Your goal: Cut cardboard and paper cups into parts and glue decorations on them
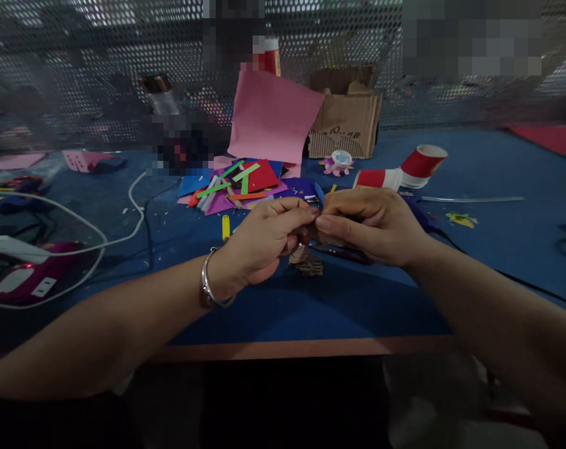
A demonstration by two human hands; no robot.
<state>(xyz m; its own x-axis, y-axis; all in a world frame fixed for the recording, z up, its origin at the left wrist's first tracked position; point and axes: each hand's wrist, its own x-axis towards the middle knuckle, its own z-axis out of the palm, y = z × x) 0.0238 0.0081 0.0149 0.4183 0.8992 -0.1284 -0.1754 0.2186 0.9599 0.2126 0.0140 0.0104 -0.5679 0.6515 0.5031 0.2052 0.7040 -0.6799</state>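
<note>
Brown, crinkled paper hangs between the two hands, just above the blue table near its front edge. The left hand and the right hand meet fingertip to fingertip, both pinched closed on the top of that small folded piece. Behind the hands lies a heap of coloured paper scraps; a pink sheet stands behind the heap, a cardboard box beside it. Two red paper cups lie tipped right of the heap.

Head camera looks down, close over table.
</note>
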